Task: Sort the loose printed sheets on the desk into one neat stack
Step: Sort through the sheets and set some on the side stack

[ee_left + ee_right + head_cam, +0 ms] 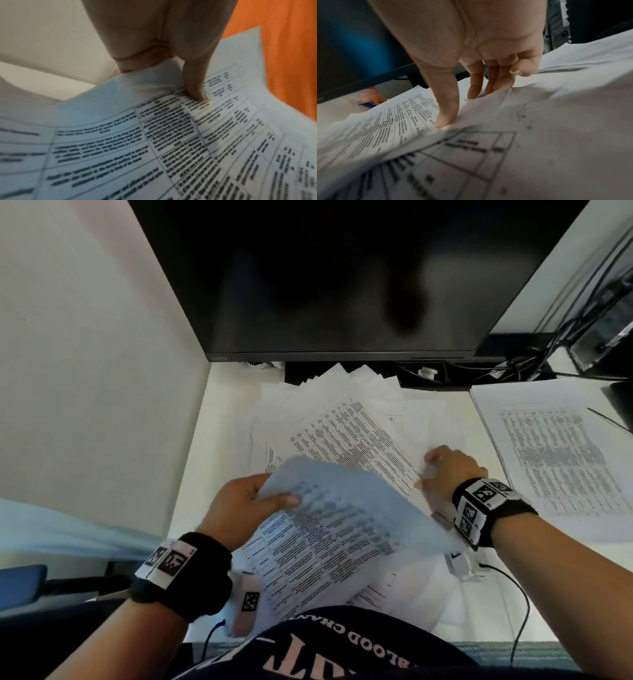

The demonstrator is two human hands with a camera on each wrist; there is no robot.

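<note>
Left hand (239,501) pinches a lifted sheet (346,508) at its edge, thumb on the printed face and fingers behind; the left wrist view shows the thumb (197,88) pressed onto the table print. The sheet is blurred and raised at centre frame, likely held clear of the pile so it can be carried off to a stack.

Right hand (445,470), right of centre, has its fingers curled down on the loose pile (342,433). In the right wrist view the thumb (447,115) and fingers pinch the raised edge of one page (488,108), probably peeling the next one free while pinning the rest.

Pile fans out at centre, under the monitor (342,285), corners pointing every way, so not yet squared. A tidier stack (548,457) sits at right edge on the desk (219,405), apart from the pile; probably the target.

No trays or bins in view; nothing holds the paper.
</note>
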